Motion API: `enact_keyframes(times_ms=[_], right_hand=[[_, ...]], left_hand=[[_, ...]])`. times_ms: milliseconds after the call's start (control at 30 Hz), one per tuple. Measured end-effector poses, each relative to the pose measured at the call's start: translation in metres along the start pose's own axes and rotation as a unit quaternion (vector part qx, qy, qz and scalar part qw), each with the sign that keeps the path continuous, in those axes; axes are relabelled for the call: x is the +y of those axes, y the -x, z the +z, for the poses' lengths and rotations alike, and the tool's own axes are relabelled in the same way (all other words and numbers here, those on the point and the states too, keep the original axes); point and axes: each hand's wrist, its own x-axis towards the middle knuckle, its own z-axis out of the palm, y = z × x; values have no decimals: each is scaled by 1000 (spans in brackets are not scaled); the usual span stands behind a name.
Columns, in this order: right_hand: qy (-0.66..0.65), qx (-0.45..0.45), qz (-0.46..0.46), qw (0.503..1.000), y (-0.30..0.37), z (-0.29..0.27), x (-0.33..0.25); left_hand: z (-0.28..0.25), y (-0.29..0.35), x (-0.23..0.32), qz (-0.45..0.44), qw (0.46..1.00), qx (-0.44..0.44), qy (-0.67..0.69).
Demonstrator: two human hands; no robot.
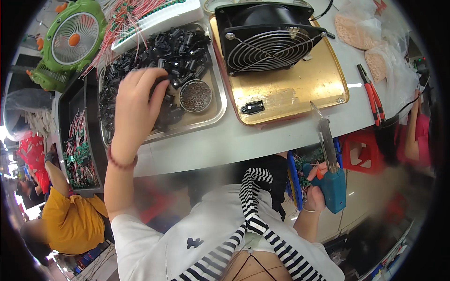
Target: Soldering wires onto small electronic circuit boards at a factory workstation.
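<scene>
My left hand (137, 99) is over a metal tray (219, 100) heaped with small black plastic parts (185, 47). Its thumb and forefinger come close together among the parts; what they pinch, if anything, is lost against the black. A round tin (196, 96) of small brownish bits sits in the same tray. My right hand (315, 194) grips a teal pistol-shaped soldering iron (335, 191) with an orange trigger. Its long metal barrel points up and away, the tip beside a gold-coloured tray (281, 89). One black part (253, 107) lies on that gold tray.
A black fan (269, 47) with a wire guard stands on the gold tray. Red-handled pliers (372, 96) and plastic bags (389, 51) lie right. At left are a green fan (72, 40) and a black bin (77, 154) of wired boards. A blue bin (294, 180) is below the table edge.
</scene>
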Motion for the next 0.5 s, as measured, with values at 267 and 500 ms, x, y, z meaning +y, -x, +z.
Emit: enact_keyframes(times_ms=[267,500], right_hand=[[-8,10,19,1000,-7,10,-2],[12,-23,19,999,-6,6,-1]], left_hand=[[18,47,76,88,955,-271,82],[40,47,76,40,966,-218,134]])
